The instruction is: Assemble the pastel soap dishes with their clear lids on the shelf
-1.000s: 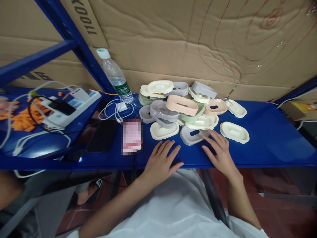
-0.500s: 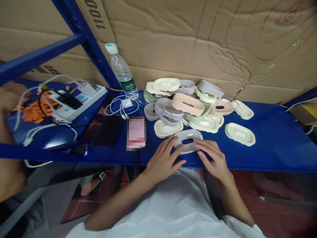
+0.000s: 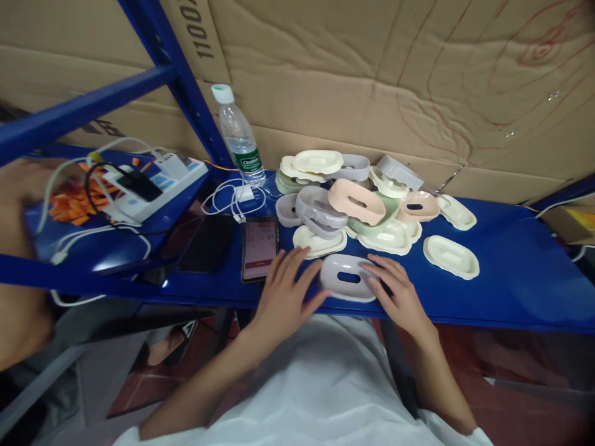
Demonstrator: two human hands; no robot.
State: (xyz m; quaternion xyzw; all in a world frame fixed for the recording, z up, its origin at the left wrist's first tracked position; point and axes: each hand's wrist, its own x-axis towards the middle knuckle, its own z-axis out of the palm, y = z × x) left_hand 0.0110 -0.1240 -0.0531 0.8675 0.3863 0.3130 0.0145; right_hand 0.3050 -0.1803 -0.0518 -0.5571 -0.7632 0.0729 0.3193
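A grey oval plastic dish point(image 3: 348, 292) with a slot in its middle lies near the front edge of the blue table. My left hand point(image 3: 289, 291) is spread just left of the dish, its fingers apart and holding nothing. The fingers of my right hand point(image 3: 397, 291) are stretched out and rest on the dish's right end without gripping it. Behind the dish is a pile of similar parts, among them a cream tray point(image 3: 320, 240), a peach dish point(image 3: 357, 201) and another grey dish point(image 3: 321, 209). One more cream tray point(image 3: 450, 256) lies apart on the right.
A phone point(image 3: 259, 248) with a lit screen lies left of my left hand, beside a dark phone point(image 3: 207, 243). Behind them stand a water bottle point(image 3: 244, 148) and a white cable. Further left are a power strip point(image 3: 153, 192), orange pieces point(image 3: 77, 201) and another person's arm point(image 3: 18, 260).
My left hand has moved left, off the grey dish, with its fingers spread. My right hand stays at the dish's right end. The view has shifted slightly.
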